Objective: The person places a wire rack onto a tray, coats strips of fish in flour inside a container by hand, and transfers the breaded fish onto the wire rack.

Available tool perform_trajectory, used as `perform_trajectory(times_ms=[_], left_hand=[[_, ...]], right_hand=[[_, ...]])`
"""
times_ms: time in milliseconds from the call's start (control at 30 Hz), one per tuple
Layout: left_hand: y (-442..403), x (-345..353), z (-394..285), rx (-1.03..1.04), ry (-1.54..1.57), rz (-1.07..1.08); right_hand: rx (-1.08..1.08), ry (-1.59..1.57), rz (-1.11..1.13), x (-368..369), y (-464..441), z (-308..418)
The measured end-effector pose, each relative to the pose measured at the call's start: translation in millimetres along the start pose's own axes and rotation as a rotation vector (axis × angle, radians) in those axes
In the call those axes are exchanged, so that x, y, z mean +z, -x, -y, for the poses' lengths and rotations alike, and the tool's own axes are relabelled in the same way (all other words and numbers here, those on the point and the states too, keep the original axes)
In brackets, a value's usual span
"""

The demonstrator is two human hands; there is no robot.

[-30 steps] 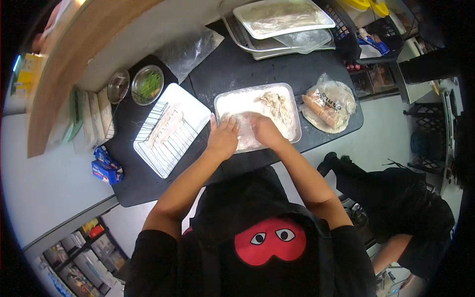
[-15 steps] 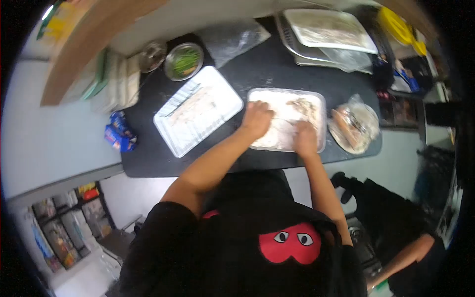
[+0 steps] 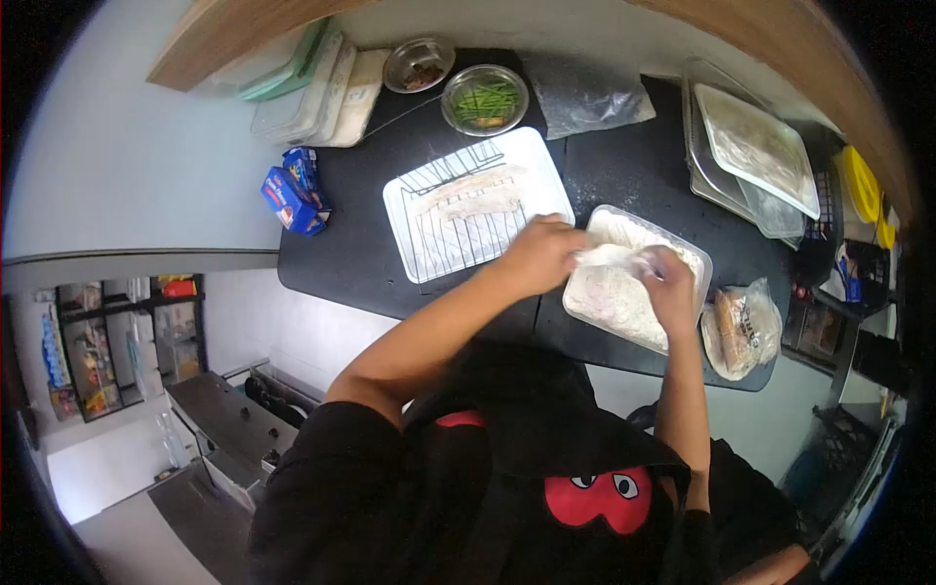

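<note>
A white tray of flour [image 3: 624,310] lies on the black table. Over its back part a floury white piece [image 3: 609,255] is stretched between my two hands. My left hand [image 3: 541,255] grips its left end near the tray's left edge, fingers closed. On the right, my right hand [image 3: 671,285] pinches the other end, slightly blurred. To the left, a white tray [image 3: 405,239] bears a wire rack with a floury strip [image 3: 473,195] on it. Right of the flour tray sits a plastic bag [image 3: 746,327] with a bread-like piece inside.
Behind the rack stand a metal bowl of green stalks [image 3: 486,100] and a smaller metal bowl [image 3: 419,66]. A clear plastic sheet [image 3: 590,93] and stacked trays [image 3: 756,146] are at the back. Blue boxes [image 3: 295,195] lie left. Another person's arm [image 3: 775,565] shows at lower right.
The view has swung, so the table appears shifted right and rotated. My hands, earlier pressing down in the flour, now hold up a floury piece between them.
</note>
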State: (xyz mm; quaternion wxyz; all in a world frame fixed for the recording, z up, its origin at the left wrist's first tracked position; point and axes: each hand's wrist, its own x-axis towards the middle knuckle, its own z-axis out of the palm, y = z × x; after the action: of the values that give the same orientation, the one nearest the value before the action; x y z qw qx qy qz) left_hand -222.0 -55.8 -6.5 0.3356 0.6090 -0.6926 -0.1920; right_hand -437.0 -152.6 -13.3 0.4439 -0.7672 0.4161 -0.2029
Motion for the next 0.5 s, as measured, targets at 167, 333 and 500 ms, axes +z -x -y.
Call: perform_trajectory(times_ms=[167,333,500], left_hand=[[64,-65,50,-0.453,-0.128,0.042],[91,-76,103,-0.735,-0.138,0.081],[90,-71,131,-0.755,-0.277,0.107]], right_hand=[[-0.048,-0.096,0.261,85,-47,30],[-0.026,-0.04,0.38,156,-81,33],[0.036,0.174,0.392,182,-101,21]])
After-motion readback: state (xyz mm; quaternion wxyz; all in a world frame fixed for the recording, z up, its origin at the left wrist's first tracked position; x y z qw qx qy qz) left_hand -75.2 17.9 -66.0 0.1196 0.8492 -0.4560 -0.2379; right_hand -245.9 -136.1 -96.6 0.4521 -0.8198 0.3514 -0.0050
